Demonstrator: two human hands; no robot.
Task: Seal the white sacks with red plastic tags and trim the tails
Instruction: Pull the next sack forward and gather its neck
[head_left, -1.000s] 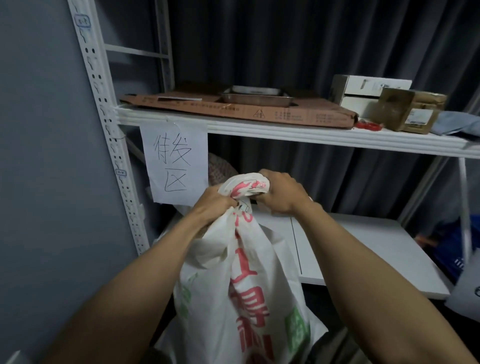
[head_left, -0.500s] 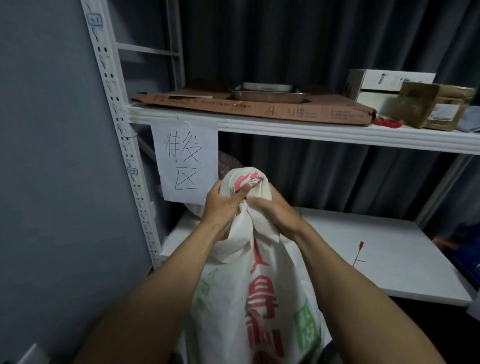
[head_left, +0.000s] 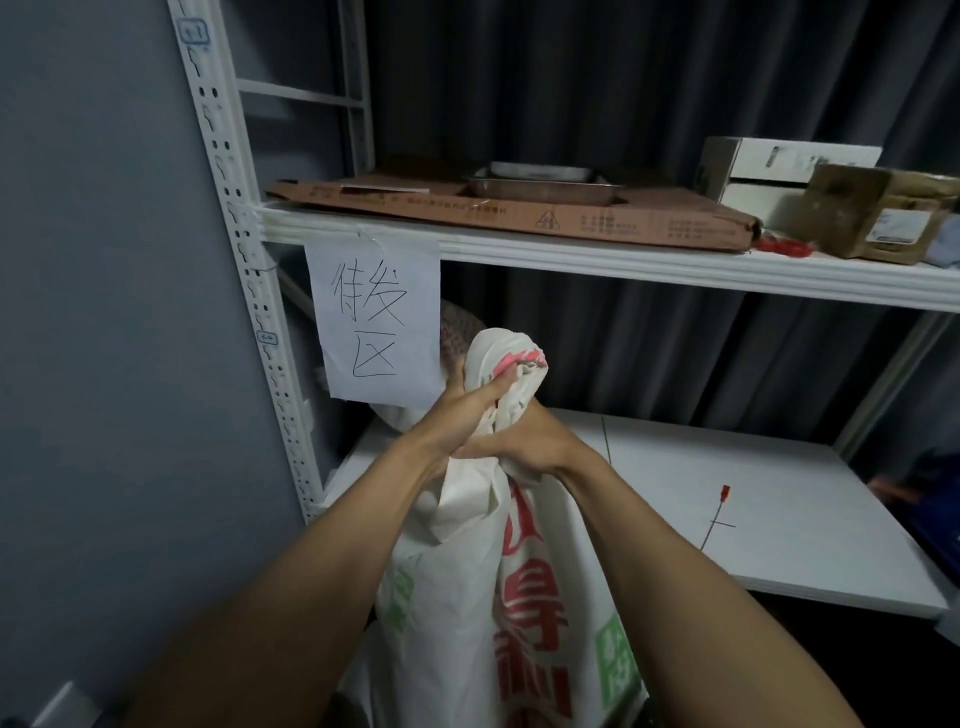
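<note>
One white sack (head_left: 457, 597), neck clutched by left hand (head_left: 465, 410) above right hand (head_left: 527, 447), paper sign (head_left: 374, 322) reads 待发区

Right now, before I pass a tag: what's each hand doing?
Left hand: grips the white sack at its neck.
Right hand: grips the neck lower down.

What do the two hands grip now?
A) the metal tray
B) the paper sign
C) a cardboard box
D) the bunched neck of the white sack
D: the left hand and the right hand both curl round the twisted top of the sack.
</note>
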